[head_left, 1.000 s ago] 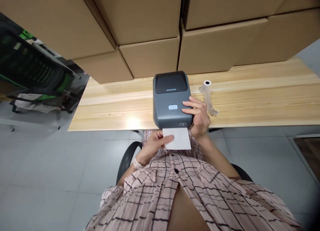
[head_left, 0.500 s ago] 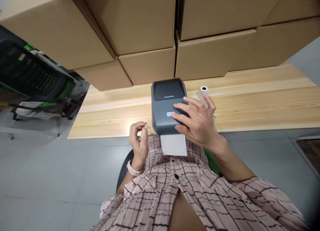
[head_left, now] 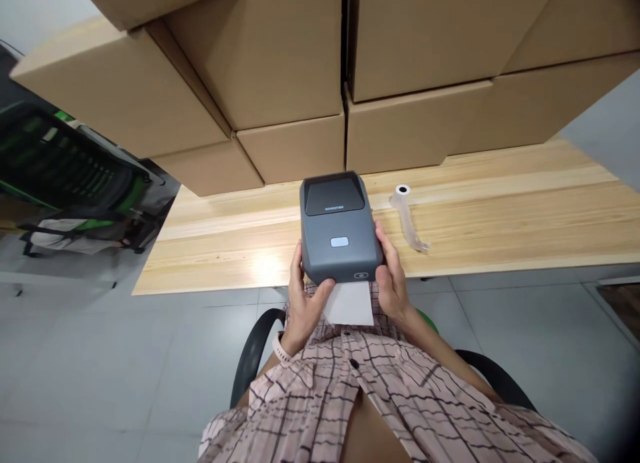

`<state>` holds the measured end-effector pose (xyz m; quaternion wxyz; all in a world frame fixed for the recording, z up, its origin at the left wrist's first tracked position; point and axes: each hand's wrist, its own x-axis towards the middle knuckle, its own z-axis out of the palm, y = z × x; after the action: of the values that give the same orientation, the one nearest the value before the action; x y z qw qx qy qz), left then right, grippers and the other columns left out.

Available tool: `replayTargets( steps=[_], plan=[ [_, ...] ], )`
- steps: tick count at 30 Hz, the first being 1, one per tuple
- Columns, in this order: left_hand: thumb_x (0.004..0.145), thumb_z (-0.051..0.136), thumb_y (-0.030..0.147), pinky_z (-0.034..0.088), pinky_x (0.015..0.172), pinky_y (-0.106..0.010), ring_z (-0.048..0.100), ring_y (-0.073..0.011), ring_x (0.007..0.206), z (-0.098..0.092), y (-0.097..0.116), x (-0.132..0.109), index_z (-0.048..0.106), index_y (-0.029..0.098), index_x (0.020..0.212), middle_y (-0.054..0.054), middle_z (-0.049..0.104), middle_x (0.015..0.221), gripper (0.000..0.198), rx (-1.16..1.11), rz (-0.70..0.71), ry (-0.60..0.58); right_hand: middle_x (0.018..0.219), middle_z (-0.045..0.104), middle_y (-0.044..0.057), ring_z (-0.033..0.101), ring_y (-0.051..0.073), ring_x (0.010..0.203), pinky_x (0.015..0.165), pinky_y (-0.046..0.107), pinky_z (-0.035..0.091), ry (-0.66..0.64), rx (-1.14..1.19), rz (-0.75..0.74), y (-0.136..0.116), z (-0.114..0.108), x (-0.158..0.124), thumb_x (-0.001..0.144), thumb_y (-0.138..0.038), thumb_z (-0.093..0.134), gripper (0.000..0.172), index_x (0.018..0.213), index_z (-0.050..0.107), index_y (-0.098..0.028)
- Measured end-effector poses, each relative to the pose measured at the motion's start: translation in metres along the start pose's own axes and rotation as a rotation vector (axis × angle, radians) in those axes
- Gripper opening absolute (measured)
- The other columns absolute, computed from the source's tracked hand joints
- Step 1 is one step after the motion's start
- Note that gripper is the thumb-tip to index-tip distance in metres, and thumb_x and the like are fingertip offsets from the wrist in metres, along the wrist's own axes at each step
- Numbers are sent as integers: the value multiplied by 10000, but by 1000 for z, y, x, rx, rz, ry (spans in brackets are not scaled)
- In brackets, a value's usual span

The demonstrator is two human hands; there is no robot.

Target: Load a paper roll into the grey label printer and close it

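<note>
A dark grey label printer (head_left: 337,226) stands at the near edge of the wooden table (head_left: 500,216). A white paper label (head_left: 350,304) hangs out of its front slot. My left hand (head_left: 306,303) grips the printer's left side, thumb on the front corner. My right hand (head_left: 393,283) clasps the right side, fingers wrapped round it. Both hands hold the printer between them.
A white paper roll core with clear film (head_left: 407,213) lies on the table right of the printer. Large cardboard boxes (head_left: 280,63) are stacked behind it. A black and green chair (head_left: 65,156) stands at the left over the grey tiled floor.
My left hand let go of the label and came onto the printer's left side. My right hand left the top of the printer and took hold of its right side.
</note>
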<state>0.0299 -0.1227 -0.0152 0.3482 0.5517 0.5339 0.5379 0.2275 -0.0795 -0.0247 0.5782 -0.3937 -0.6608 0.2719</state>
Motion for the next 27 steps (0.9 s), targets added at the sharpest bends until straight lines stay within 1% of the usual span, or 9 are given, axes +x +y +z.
replayTargets(
  steps=[4, 6, 11, 13, 15, 17, 19, 23, 27],
  plan=[
    [1007, 663, 515, 189, 1397, -556, 162, -323, 1712, -3, 2, 4, 330, 357, 1702, -63, 260, 1822, 786, 119, 108, 39, 1807, 287, 3, 275, 306, 1678, 1376, 622, 262, -21, 28, 96, -3, 1, -6, 1108, -608, 314, 649, 1714, 298, -378],
    [1042, 592, 532, 167, 1397, -568, 109, -310, 1721, -4, 4, 6, 383, 359, 1681, -54, 296, 1811, 695, 145, 156, 54, 1798, 308, -5, 287, 322, 1672, 1382, 652, 213, -42, 3, 87, -9, -4, -1, 1096, -658, 284, 674, 1713, 305, -387],
    [1077, 403, 636, 201, 1399, -510, 182, -278, 1709, -9, 17, 28, 519, 359, 1610, -15, 418, 1756, 612, 77, 249, 110, 1786, 340, -13, 317, 339, 1659, 1387, 660, 165, -92, -75, 29, -30, -18, 27, 1077, -722, 180, 733, 1717, 306, -387],
    [1074, 403, 644, 217, 1399, -488, 305, -266, 1675, -13, 25, 50, 586, 365, 1559, -1, 472, 1726, 588, 66, 272, 138, 1783, 352, 12, 323, 345, 1656, 1378, 656, 194, -107, -132, -37, -38, -21, 51, 1053, -769, 163, 784, 1718, 297, -377],
    [1070, 462, 601, 301, 1367, -493, 456, -262, 1597, -18, 30, 78, 668, 352, 1468, -19, 586, 1639, 513, 22, 305, 145, 1763, 389, 44, 356, 351, 1638, 1359, 656, 238, -109, -187, -127, -42, -20, 82, 1032, -806, 168, 822, 1713, 287, -362],
    [1029, 583, 560, 362, 1328, -510, 528, -280, 1540, -21, 29, 106, 698, 321, 1396, -52, 659, 1555, 452, -34, 299, 161, 1730, 431, 55, 399, 334, 1614, 1337, 628, 299, -87, -220, -190, -44, -16, 120, 1031, -810, 151, 820, 1695, 290, -350],
    [942, 732, 491, 341, 1333, -515, 510, -295, 1552, -19, 21, 126, 632, 315, 1453, -78, 616, 1595, 550, -51, 216, 97, 1697, 471, 47, 439, 295, 1589, 1317, 561, 358, -47, -249, -193, -45, -12, 160, 1040, -799, 116, 793, 1654, 332, -346],
    [796, 833, 367, 366, 1307, -565, 409, -363, 1615, -8, -5, 137, 455, 256, 1588, -169, 466, 1707, 885, -111, -59, -104, 1609, 563, 60, 564, 263, 1464, 1259, 496, 421, 12, -324, -115, -46, -3, 227, 1039, -821, 146, 772, 1535, 431, -302],
    [737, 803, 290, 400, 1288, -564, 473, -368, 1569, 0, -17, 132, 431, 191, 1588, -207, 504, 1669, 934, -172, -96, -121, 1493, 642, 74, 614, 255, 1368, 1239, 503, 405, -35, -379, 36, -41, 3, 275, 1066, -787, 183, 751, 1495, 428, -221]
  ],
)
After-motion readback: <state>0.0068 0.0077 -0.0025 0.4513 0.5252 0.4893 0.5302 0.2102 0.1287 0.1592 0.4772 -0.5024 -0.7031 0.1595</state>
